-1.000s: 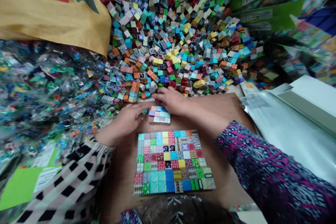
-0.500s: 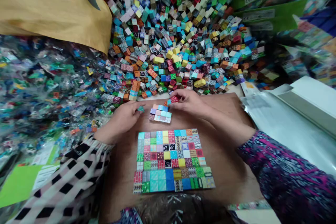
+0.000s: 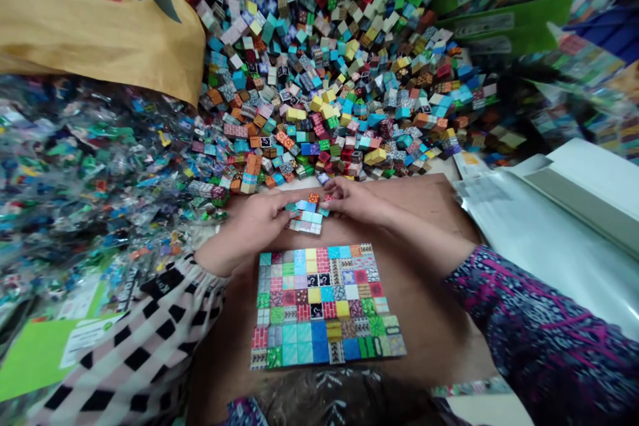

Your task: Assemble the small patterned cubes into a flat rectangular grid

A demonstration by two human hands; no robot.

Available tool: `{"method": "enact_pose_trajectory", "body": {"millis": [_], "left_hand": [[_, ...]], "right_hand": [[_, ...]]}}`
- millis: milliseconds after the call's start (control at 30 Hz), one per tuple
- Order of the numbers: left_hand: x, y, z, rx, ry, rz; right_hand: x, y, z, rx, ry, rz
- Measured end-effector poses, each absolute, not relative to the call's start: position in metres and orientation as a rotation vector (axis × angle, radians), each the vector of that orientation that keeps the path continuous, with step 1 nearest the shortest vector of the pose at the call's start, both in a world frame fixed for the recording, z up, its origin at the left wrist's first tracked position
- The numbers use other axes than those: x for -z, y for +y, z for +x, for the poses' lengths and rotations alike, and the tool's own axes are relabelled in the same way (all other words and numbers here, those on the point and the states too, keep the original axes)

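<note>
A small flat group of printed cubes point(image 3: 308, 218) lies on the brown board point(image 3: 409, 226), an orange cube point(image 3: 313, 198) at its back edge. My left hand point(image 3: 254, 223) is at its left side, thumb and finger pinched on a small teal cube point(image 3: 291, 206) against the group. At the right side my right hand point(image 3: 357, 200) has bent fingers at a red cube point(image 3: 328, 199); whether it grips or only touches this cube is unclear. Nearer me is a larger rectangle of tightly packed patterned cubes point(image 3: 319, 306).
A big heap of loose cubes point(image 3: 319, 80) rises behind the board. Clear-bagged small pieces point(image 3: 100, 173) spread at the left, below a yellow bag point(image 3: 100, 33). Silvery sheets point(image 3: 539, 233) lie at the right, and green packages point(image 3: 489, 0) at the back right.
My left hand has moved right with the teal cube, up to the small group's left side. My right hand has lowered slightly, and its red cube now sits lower beside the group.
</note>
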State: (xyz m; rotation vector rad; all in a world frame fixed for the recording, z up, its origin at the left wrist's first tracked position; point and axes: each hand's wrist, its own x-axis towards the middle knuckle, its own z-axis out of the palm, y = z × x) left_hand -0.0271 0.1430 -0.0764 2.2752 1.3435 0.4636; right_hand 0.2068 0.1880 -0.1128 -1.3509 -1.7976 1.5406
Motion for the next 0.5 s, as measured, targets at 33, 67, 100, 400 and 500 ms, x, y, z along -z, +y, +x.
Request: {"method": "enact_pose_trajectory", "body": {"millis": [33,67,100,400,500], "left_hand": [[0.077,0.143,-0.026,-0.443,1.353,2.316],[0.077,0.143,-0.025,-0.426,1.359,2.35],[0.078,0.143,-0.024,-0.411,1.357,2.38],[0.091,0.146,-0.02,-0.358,1.249,2.525],[0.09,0.146,-0.02,-0.404,1.246,2.506]], "right_hand": [[0.113,0.187,0.205,-1.572,-1.717,-1.38],[0.114,0.186,0.203,-1.575,-1.671,-1.399],[0.114,0.185,0.202,-1.557,-1.654,-1.41],[0.118,0.189,0.203,-1.281,-1.998,-1.346],[0.12,0.189,0.206,-1.144,-2.13,-1.326]]}}
